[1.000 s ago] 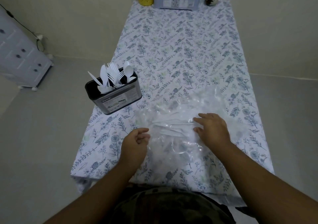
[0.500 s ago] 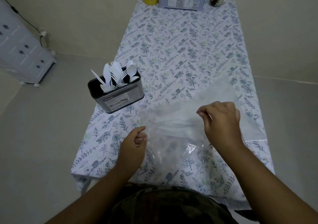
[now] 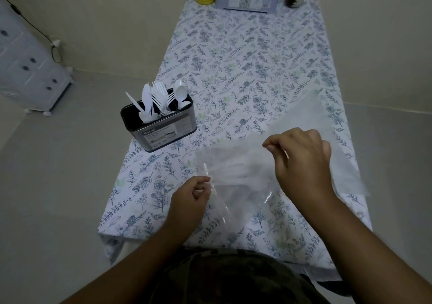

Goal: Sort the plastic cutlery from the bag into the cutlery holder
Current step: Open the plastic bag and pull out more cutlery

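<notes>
Two bare hands work a clear plastic bag (image 3: pixel 236 175) on a table (image 3: pixel 245 53) covered in floral cloth. At about five o'clock from the cutlery holder (image 3: pixel 161 126), the left hand (image 3: pixel 189 200) pinches the bag's near-left edge between thumb and fingers. The right hand (image 3: pixel 301 161), fingers curled tight, grips the film higher up, lifting it off the cloth. White plastic cutlery (image 3: pixel 161 100), forks, spoons and knives, stands upright in the dark holder at the table's left edge, ten o'clock from the bag. What lies inside the bag cannot be told.
</notes>
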Available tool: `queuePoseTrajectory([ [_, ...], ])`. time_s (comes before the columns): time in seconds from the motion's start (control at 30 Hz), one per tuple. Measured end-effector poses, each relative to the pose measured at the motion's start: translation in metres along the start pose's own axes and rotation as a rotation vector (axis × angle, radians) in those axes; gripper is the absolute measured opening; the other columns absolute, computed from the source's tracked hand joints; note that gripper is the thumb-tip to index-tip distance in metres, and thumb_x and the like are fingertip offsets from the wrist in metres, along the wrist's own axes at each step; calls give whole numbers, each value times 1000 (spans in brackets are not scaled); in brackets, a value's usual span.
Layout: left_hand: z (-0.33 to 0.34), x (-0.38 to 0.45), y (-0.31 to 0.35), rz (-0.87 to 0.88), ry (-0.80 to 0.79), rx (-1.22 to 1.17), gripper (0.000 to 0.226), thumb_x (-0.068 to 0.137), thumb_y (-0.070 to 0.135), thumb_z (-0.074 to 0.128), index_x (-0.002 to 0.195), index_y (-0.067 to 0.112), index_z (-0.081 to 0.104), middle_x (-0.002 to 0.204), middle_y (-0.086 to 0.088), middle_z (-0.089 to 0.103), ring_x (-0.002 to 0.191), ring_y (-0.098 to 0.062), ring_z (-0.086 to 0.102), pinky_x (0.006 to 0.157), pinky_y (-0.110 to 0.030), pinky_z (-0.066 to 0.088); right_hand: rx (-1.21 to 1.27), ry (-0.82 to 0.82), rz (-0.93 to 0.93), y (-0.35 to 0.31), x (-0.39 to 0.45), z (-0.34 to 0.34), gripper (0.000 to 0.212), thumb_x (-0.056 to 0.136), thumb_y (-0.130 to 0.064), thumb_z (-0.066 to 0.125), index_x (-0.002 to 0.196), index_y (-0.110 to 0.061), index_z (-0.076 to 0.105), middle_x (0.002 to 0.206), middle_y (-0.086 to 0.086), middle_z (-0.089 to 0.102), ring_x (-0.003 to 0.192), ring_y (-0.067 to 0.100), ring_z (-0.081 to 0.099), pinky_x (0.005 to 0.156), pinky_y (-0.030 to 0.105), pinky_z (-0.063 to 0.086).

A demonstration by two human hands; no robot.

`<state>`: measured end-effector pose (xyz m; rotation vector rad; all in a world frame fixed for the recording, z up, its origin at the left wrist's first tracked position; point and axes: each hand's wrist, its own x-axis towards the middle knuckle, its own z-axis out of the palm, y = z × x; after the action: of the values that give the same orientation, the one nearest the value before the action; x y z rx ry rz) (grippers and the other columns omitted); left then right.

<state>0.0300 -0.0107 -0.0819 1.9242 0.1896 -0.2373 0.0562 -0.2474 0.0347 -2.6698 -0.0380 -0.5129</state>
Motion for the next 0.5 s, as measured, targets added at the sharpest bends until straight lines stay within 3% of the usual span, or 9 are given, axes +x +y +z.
queuePoseTrajectory([
  [0.13,0,-2,1,-10,21,-8,15,94,18,68,107,25,68,86,9,71,70,-3,64,62,-20,55,46,12,1,5,-2,-3,10,94,-18,71,94,-28,75,89,-9,64,93,13,43,79,29,19],
  [0.37,0,-6,2,-22,22,-1,13,93,18,68,104,25,69,89,10,73,78,-5,67,70,-22,57,-5,-83,99,20,-11,11,10,95,-19,70,95,-28,75,95,-6,67,100,24,53,85,34,24],
  [0.5,-1,-8,8,-25,23,-39,10,92,17,70,99,25,68,87,7,73,79,-8,68,71,-24,59,12,-11,135,11,-16,5,17,91,-24,74,108,-26,75,106,-1,63,108,24,47,91,30,23],
])
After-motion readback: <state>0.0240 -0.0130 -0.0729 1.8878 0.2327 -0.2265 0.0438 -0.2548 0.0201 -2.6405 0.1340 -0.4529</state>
